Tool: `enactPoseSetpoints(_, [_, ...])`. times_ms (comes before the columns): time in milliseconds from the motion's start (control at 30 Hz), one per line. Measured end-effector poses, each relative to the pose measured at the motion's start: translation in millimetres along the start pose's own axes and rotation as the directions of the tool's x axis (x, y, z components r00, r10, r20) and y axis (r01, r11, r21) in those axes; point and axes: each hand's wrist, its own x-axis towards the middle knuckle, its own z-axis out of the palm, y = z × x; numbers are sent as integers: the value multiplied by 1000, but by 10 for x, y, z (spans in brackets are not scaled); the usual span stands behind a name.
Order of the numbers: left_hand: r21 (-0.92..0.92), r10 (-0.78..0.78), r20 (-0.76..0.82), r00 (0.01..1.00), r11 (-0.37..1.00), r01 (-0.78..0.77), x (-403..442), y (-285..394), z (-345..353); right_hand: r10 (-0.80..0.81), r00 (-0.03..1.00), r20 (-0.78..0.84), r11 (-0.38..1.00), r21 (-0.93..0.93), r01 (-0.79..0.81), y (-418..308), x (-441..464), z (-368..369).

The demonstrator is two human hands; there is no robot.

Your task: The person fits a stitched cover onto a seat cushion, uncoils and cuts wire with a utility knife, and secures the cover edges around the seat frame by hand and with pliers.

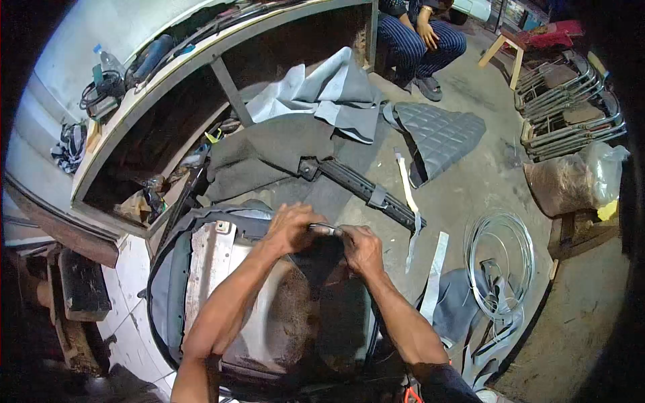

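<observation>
My left hand (pixel 293 230) is closed, its fingers pinched on the upper edge of a piece of dark material (pixel 318 260). Facing it, my right hand (pixel 361 250) grips the same edge. A small, dark, shiny piece (pixel 325 230) shows between the fingertips; its kind is too small to make out. Below both hands lies what looks like an upturned vehicle seat, with a worn, stained metal pan (pixel 262 319) and a grey cover (pixel 166 289) around its rim. The dark material hangs over the pan and hides part of it.
Beyond the seat, a black metal rail (pixel 366 191) lies on grey fabric. A quilted panel (pixel 440 134), a wire coil (pixel 476 295) and fabric strips lie on the floor. Metal frames (pixel 561 101) are stacked right. A shelf (pixel 222 74) stands left; another person (pixel 420 40) sits behind.
</observation>
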Motion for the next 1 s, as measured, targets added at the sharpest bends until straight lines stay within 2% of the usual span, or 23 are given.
enactPoseSetpoints(67, [52, -30, 0, 1000, 998, 30, 19, -71, 152, -27, 997, -74, 998, 50, 31, -39, 39, -62])
enactPoseSetpoints(100, [67, -30, -44, 999, 997, 33, -6, -107, 204, 67, 996, -65, 992, 112, -60, -77, 39, -100])
enactPoseSetpoints(133, [66, -28, -36, 999, 997, 30, -10, -68, 165, 76, 995, -67, 991, 114, -68, -46, 18, -114])
enactPoseSetpoints(200, [-7, 16, -50, 999, 1000, -16, -8, 8, 88, 142, 990, 20, 967, 213, -143, 54, -19, -155])
enactPoseSetpoints(267, [-49, 11, -22, 1000, 999, -12, 27, -3, 88, 111, 993, 29, 982, 153, -114, 98, -20, -134])
enactPoseSetpoints(333, [-84, -6, 3, 1000, 996, 6, 15, -37, 74, 126, 991, 51, 963, 233, -134, 86, 11, -90])
enactPoseSetpoints(433, [-72, 35, 48, 998, 997, -31, 37, -117, 115, 91, 993, 76, 978, 180, -103, 55, 70, -47])
enactPoseSetpoints(500, [25, 46, 94, 995, 999, -48, 7, -184, 180, 70, 994, 89, 983, 161, -83, 78, 67, -1])
enactPoseSetpoints(567, [27, 42, 100, 994, 999, -45, 0, -120, 175, -66, 995, 80, 985, 166, 52, 87, 104, 24])
enactPoseSetpoints(633, [93, 64, 124, 990, 993, -76, 19, -81, 143, -70, 993, 90, 990, 132, 58, 88, 107, 15])
enactPoseSetpoints(700, [51, 93, 107, 990, 994, -99, 57, -194, 33, -76, 994, 74, 989, 134, 66, 180, 78, 30])
enactPoseSetpoints(733, [-2, 114, 109, 987, 993, -115, 33, -232, -1, -62, 995, 78, 990, 129, 52, 163, 29, -8])
enactPoseSetpoints(800, [29, 159, 74, 985, 987, -161, 15, -250, -20, 44, 998, 33, 989, 136, -48, 99, 10, -58])
enactPoseSetpoints(867, [65, 71, 85, 994, 995, -77, 5, -166, -118, 23, 999, 25, 991, 129, -26, 90, 19, -67])
enactPoseSetpoints(900, [95, 106, 21, 994, 990, -107, -13, -206, -81, 51, 998, 25, 990, 132, -54, 85, 15, -77])
enactPoseSetpoints(933, [94, 107, 29, 994, 990, -109, -22, -166, -83, 88, 996, 29, 987, 133, -91, 70, -15, -95])
enactPoseSetpoints(1000, [175, 8, 43, 999, 984, -15, -27, -87, -88, 118, 993, -7, 975, 192, -115, 91, -57, -70])
